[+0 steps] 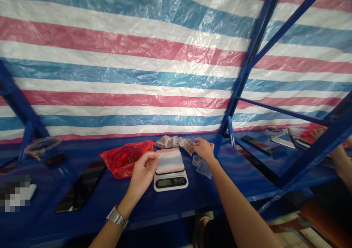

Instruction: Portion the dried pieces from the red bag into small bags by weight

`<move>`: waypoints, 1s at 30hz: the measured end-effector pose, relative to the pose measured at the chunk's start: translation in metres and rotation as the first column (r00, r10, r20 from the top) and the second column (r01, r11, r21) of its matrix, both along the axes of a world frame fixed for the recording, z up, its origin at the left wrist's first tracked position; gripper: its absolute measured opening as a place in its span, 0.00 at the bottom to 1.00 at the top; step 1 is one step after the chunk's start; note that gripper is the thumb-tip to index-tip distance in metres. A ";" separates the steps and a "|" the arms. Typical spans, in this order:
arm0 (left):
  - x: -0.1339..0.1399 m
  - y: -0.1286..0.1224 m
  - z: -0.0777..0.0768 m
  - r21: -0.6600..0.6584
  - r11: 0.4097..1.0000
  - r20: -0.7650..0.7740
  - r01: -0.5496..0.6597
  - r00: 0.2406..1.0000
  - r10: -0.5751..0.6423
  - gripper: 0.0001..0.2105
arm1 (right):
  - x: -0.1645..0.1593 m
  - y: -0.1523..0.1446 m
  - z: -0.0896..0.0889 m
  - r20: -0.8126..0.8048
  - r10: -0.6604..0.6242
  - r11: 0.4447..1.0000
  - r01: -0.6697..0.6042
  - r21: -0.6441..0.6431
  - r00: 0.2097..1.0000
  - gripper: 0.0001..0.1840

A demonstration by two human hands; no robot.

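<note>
A white digital kitchen scale sits before me, its shiny square plate bare apart from reflections. My left hand is closed at the plate's left edge, fingers curled; what they hold, if anything, is hidden. Behind and right of the scale lie several small clear bags with brown contents. My right hand is closed at the rightmost filled bag, fingertips on its edge. Below that hand are a small clear cup and a flat, clear plastic bag. An open red plastic bag with brown bits inside stands left of the scale.
A dark tablet-like slab and a clear plastic tub lie left on the blue table. Blue metal posts rise at the right. Beyond them are a phone and another person's arm. A striped tarp hangs behind.
</note>
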State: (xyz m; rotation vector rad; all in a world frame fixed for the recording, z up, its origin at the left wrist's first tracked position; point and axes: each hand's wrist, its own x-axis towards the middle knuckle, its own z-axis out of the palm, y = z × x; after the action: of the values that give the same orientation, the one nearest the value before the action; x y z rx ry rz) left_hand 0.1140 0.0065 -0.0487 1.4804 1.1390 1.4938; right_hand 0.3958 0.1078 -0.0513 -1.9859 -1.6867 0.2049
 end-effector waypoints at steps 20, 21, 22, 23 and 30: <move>0.023 -0.024 0.016 -0.021 0.985 -0.012 0.171 0.985 -0.172 0.19 | -0.097 -0.107 0.051 -0.658 0.554 0.813 -0.159 0.561 0.510 0.15; 0.023 -0.023 0.016 -0.019 0.986 0.002 0.167 0.986 -0.167 0.20 | -0.102 -0.108 0.048 -0.677 0.573 0.814 -0.221 0.537 0.462 0.16; 0.023 -0.022 0.016 -0.015 0.986 0.012 0.167 0.986 -0.166 0.20 | -0.107 -0.109 0.047 -0.694 0.589 0.808 -0.283 0.517 0.415 0.17; 0.022 -0.021 0.016 -0.010 0.986 0.013 0.166 0.986 -0.166 0.20 | -0.110 -0.109 0.046 -0.713 0.597 0.800 -0.339 0.495 0.368 0.18; 0.016 -0.018 0.020 0.015 0.993 0.009 0.114 0.993 -0.114 0.20 | -0.121 -0.111 0.044 -0.828 0.542 0.759 -0.509 0.406 0.147 0.23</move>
State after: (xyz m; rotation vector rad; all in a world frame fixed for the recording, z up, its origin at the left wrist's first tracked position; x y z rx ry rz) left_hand 0.1302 -0.0114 -0.0290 1.5204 1.0222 1.4323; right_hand 0.2744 -0.0035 -0.0072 -0.7020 -1.3934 1.3013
